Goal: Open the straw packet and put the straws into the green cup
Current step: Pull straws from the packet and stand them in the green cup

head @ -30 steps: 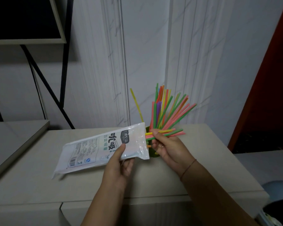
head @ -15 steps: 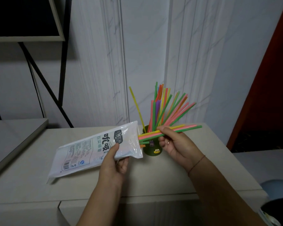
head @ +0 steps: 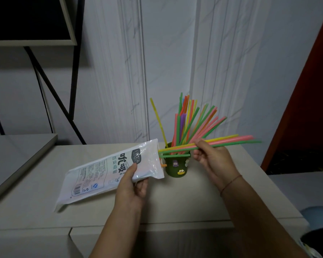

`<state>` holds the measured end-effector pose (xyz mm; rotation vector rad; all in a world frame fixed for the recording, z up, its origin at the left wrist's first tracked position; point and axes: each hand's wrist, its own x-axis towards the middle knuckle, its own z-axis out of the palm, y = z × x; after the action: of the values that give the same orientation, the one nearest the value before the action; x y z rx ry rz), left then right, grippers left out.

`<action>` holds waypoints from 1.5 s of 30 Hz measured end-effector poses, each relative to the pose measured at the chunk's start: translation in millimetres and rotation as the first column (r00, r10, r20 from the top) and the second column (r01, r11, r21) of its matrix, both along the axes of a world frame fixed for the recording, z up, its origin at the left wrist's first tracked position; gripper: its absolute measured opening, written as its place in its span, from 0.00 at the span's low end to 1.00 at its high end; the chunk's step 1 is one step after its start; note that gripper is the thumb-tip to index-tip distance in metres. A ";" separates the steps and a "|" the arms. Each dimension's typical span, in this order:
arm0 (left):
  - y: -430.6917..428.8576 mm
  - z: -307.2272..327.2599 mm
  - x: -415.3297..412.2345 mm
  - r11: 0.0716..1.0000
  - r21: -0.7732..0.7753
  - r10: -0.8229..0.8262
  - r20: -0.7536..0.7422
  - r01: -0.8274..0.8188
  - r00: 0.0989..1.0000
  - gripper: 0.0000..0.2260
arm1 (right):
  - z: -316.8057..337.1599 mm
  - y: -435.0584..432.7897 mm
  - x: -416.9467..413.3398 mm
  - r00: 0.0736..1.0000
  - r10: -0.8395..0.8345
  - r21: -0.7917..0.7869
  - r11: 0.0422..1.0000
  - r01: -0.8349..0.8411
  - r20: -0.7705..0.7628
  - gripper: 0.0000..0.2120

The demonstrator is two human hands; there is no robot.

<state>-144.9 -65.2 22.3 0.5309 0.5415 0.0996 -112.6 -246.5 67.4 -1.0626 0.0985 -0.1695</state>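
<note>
Straws (head: 229,140) near-level, tips right, right hand (head: 213,157) pinching

I see my left hand (head: 131,185) low and centred, thumb on top, fingers curled beneath, pinched closed. My right hand (head: 213,161) sits higher to the right, fingers (head: 200,146) clamped, a thin cord around its wrist, forearm angling back.

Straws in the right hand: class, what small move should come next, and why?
Probably draw the pulled straws a little further right until their ends clear the packet, then tip them upright over the green cup. The right hand has them in its grip, yet their left ends still sit at the packet mouth, which the left hand steadies.
</note>
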 end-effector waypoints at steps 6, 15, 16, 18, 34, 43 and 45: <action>8.1 -2.0 3.4 0.998 0.006 0.064 -0.019 -0.064 0.998 0.07 | 4.5 -26.4 3.8 0.998 -0.069 -0.024 0.997 0.068 -0.007 0.04; 10.7 -1.8 2.7 0.996 0.004 0.089 -0.030 -0.089 0.996 0.06 | 6.5 -49.0 6.7 0.979 -0.205 -0.067 0.976 0.206 0.014 0.05; 10.6 -1.8 2.6 0.996 0.005 0.089 -0.032 -0.088 0.996 0.07 | 6.2 -50.2 7.1 0.975 -0.221 -0.082 0.971 0.222 0.022 0.05; 9.9 -1.3 2.5 0.996 0.009 0.085 -0.035 -0.085 0.996 0.07 | 4.5 -51.2 8.5 0.969 -0.245 -0.127 0.960 0.248 0.042 0.05; 14.9 1.0 1.4 0.994 -0.010 0.106 -0.028 -0.107 0.994 0.06 | -1.7 -5.1 47.7 0.984 -0.162 -0.667 0.726 0.170 0.074 0.08; 12.9 0.3 6.0 0.997 -0.019 0.079 -0.034 -0.079 0.996 0.06 | -8.0 1.1 49.0 0.997 -0.048 -0.479 0.875 0.072 0.061 0.06; 12.2 -0.1 6.9 0.996 -0.024 0.081 -0.033 -0.082 0.996 0.06 | -8.3 -0.2 46.0 0.989 -0.103 -0.437 0.889 0.138 0.102 0.05</action>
<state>-138.1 -53.0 22.2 0.4868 0.5951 0.1618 -66.6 -246.7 59.1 -1.5071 0.0577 -0.3573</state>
